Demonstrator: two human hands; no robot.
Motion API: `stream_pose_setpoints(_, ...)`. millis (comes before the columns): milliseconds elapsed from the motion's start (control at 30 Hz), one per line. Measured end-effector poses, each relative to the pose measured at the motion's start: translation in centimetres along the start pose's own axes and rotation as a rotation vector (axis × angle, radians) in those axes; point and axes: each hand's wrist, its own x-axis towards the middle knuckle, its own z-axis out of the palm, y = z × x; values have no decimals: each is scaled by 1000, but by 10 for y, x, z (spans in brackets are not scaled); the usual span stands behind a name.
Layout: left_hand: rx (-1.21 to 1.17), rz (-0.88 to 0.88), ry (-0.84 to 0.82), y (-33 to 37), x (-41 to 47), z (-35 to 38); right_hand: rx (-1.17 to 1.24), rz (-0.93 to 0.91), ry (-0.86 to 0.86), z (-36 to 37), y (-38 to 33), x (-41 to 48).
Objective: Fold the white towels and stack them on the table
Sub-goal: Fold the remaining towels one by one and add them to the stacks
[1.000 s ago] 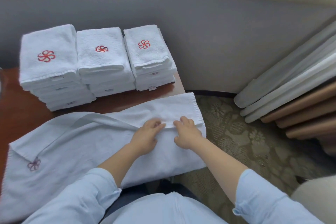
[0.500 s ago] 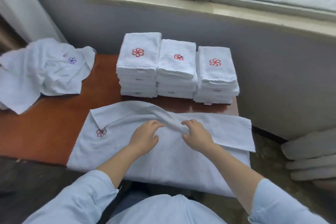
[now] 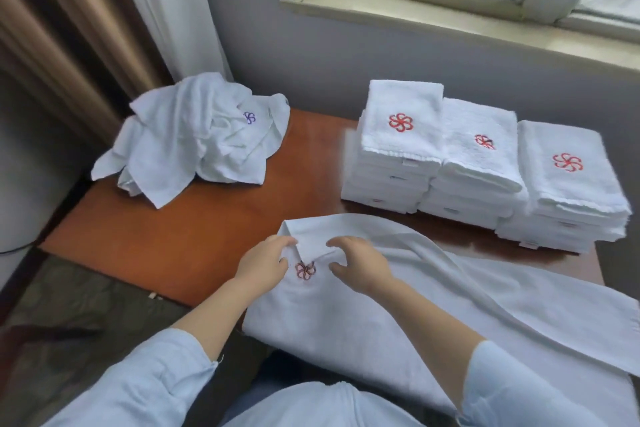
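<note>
The spread towel (image 3: 398, 315) lies just in front of the folded stacks (image 3: 481, 163), overhanging the tabletop (image 3: 207, 236). The left hand (image 3: 265, 265) pinches its turned-over corner. I cannot tell whether the curled right hand (image 3: 360, 269) grips it too. Folding over that flap risks a crooked crease, and the overhang could drag the towel off.

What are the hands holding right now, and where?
The left hand pinches the spread towel at its folded-over corner flap. The right hand curls over that flap's other side; a grip cannot be told.
</note>
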Motion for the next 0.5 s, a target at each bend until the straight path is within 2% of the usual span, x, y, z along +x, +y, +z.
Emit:
stream_pose_setpoints(233, -59, 109, -125, -48, 59, -19, -18, 174, 16, 45, -35, 47)
stream_pose_setpoints(500, -2, 191, -242, -58, 103, -28, -303, 225, 105, 65, -53, 63)
